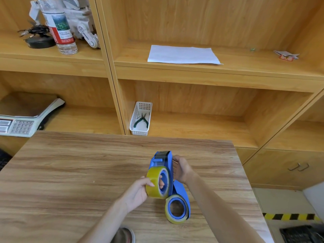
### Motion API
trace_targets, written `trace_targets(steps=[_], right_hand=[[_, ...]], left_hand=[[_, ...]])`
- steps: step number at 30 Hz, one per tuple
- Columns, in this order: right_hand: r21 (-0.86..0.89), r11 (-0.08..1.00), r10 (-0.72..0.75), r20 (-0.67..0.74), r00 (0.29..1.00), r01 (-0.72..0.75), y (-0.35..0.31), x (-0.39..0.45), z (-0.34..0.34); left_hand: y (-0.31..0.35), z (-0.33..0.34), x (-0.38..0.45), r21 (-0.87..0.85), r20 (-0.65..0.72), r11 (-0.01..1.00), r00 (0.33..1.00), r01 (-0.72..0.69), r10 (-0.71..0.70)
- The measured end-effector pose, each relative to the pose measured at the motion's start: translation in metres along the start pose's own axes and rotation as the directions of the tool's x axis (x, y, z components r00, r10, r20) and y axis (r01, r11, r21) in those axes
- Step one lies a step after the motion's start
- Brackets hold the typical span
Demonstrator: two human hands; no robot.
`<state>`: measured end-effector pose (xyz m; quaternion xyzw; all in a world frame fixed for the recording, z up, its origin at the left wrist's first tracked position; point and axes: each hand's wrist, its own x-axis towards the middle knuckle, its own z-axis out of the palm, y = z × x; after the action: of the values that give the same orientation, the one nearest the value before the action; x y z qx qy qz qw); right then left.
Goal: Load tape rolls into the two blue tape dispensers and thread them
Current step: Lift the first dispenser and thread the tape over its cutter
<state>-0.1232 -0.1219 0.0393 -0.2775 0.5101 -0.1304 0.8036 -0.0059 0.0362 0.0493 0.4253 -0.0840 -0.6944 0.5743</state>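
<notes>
Left hand (138,192) grips tape roll (157,183) on dispenser (162,162) hub; right hand (181,170) holds dispenser's far side; threading slot lies ahead, away from roll

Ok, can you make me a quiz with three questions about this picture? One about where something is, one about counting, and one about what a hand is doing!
1. Where are the green-handled pliers?
A. In the white basket on the lower shelf
B. On the wooden table
C. Beside the water bottle

2. How many yellowish tape rolls can you see?
A. One
B. Two
C. Four

3. What is the left hand doing?
A. Lying flat on the table
B. Holding a tape roll
C. Reaching for the shelf

Answers:
1 A: the pliers lie inside the basket.
2 B: the held roll sits against the blue dispenser, and the second roll is nearer the person.
3 B: its fingers go through the held roll's hole and the thumb presses outside.
</notes>
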Motion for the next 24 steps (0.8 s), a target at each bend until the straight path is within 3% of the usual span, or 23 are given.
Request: trace_targets(steps=[3, 7, 10, 13, 16, 18, 21, 24], right_hand=[[-0.07, 0.997, -0.04, 0.002, 0.999, 0.041, 0.001, 0.004, 0.018], [-0.327, 0.94, -0.081, 0.054, 0.995, 0.095, 0.005, 0.014, 0.04], [-0.412, 0.901, -0.122, 0.055, 0.991, 0.134, 0.009, 0.021, 0.049], [-0.401, 0.905, -0.146, 0.016, 0.989, 0.139, 0.014, 0.028, 0.055], [-0.408, 0.897, -0.19, -0.01, 0.982, 0.169, 0.02, 0.035, 0.06], [-0.505, 0.844, -0.244, -0.058, 0.968, 0.182, 0.024, 0.045, 0.063], [-0.716, 0.689, -0.302, -0.135, 0.944, 0.118, 0.033, 0.052, 0.071], [-0.842, 0.536, -0.359, -0.161, 0.919, 0.062, 0.052, 0.053, 0.08]], left_hand=[[0.013, -0.009, 0.004, -0.045, -0.066, 0.998, 0.997, 0.041, -0.044], [0.03, -0.019, 0.011, -0.021, -0.139, 0.999, 0.99, 0.037, -0.04], [0.04, -0.026, 0.016, 0.052, -0.171, 0.997, 0.984, 0.065, -0.055], [0.045, -0.03, 0.018, 0.237, -0.2, 0.964, 0.977, 0.123, -0.076], [0.044, -0.039, 0.019, 0.531, -0.28, 0.828, 0.959, 0.181, -0.03], [0.042, -0.049, 0.02, 0.694, -0.291, 0.701, 0.954, 0.161, 0.069], [0.035, -0.066, 0.026, 0.896, -0.242, 0.418, 0.954, 0.15, 0.176], [0.022, -0.082, 0.027, 0.962, -0.226, 0.199, 0.958, 0.189, 0.179]])
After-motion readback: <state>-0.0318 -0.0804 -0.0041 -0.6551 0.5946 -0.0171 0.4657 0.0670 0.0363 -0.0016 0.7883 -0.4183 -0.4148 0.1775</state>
